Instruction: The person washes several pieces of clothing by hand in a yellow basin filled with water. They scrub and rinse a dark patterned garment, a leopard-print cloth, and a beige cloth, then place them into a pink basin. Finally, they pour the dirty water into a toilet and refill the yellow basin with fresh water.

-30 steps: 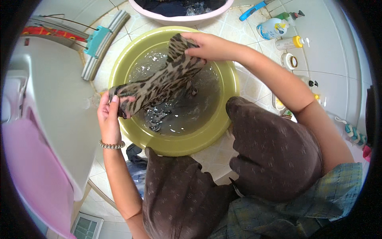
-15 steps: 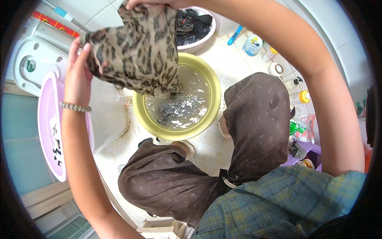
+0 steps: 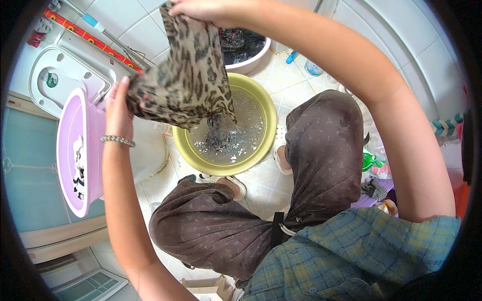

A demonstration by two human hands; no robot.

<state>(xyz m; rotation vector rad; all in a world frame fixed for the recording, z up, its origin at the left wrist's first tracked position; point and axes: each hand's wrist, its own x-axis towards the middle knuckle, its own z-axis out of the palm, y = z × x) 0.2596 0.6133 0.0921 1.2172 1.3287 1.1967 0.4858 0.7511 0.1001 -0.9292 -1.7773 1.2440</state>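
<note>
Tan spotted cloth [image 3: 193, 67] slants lengthwise from right hand [image 3: 208, 11] toward green basin [image 3: 272, 120].

The leopard-print cloth [image 3: 193, 70], beige with dark spots, hangs creased and spread between the left hand [image 3: 119, 108] and the right hand [image 3: 206, 10], partly above the yellow-green basin [image 3: 228, 169].

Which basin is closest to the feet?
The yellow-green basin, with water in it. The lilac basin, with black and white items, is off left; the pale pink basin, with dark clothes, is farther ahead.
</note>
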